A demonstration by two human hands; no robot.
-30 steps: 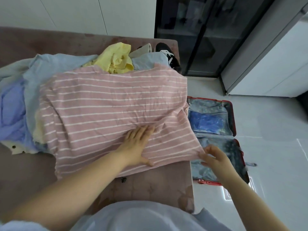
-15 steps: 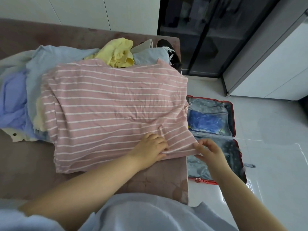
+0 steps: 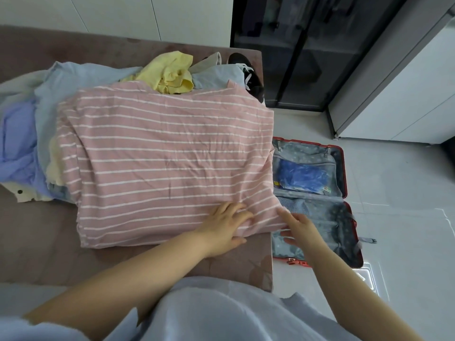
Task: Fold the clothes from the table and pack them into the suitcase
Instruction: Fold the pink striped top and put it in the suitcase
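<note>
While the open suitcase (image 3: 344, 168) holds a blue packet (image 3: 302, 177), left hand (image 3: 225, 228) fingers rest loosely spread on the striped shirt (image 3: 160, 156), right hand (image 3: 304, 232) fingers straight, touching its corner.

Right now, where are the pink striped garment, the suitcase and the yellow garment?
pink striped garment (image 3: 167, 153): head view, centre of cloth.
suitcase (image 3: 344, 173): head view, red right rim.
yellow garment (image 3: 170, 73): head view, crumpled middle.
</note>
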